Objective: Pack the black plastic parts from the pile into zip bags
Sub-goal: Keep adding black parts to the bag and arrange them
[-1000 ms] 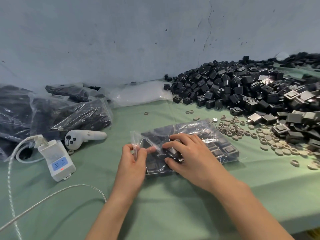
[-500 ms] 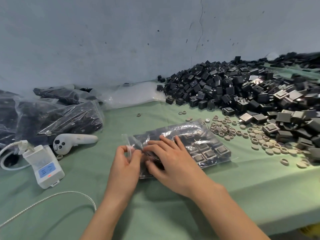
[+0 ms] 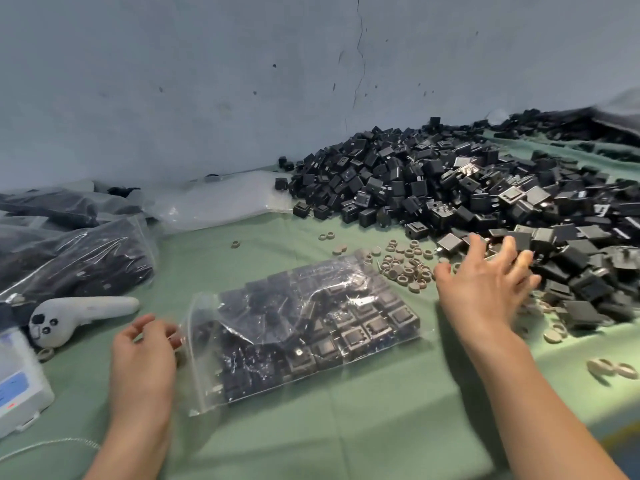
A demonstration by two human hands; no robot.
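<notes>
Nearby, on the left of the green-covered table [image 3: 346, 427], lie filled bags [image 3: 79, 261] of dark parts. A white handheld controller [image 3: 83, 311] lies in front of them, and a white box with a blue screen [image 3: 17, 382] sits at the frame's edge. A thin cable [image 3: 45, 445] runs along the table's near left. A stack of empty clear bags [image 3: 221, 199] rests against the grey wall [image 3: 207, 81] behind. Small beige rings [image 3: 405, 268] are scattered between the zip bag [image 3: 301, 337] and the pile of black plastic parts [image 3: 450, 188]. Some rings lie just beside the bag's far right corner, and others lie under and around the right hand [image 3: 485, 289].

The zip bag lies flat at the table's centre with its mouth toward the left. Its clear film is crinkled and glinting, and it is packed with square black parts in rows. The parts along its near right side show recessed faces upward. The pile spreads from the wall across the right of the table, its parts tumbled at all angles, a few showing pale grey faces.

The left hand [image 3: 142, 362] hovers just beside the bag's mouth, fingers loosely curled and holding nothing. Blur hides whether its fingertips touch the film. The right hand is spread wide with straight fingers over the near edge of the pile, gripping nothing.
</notes>
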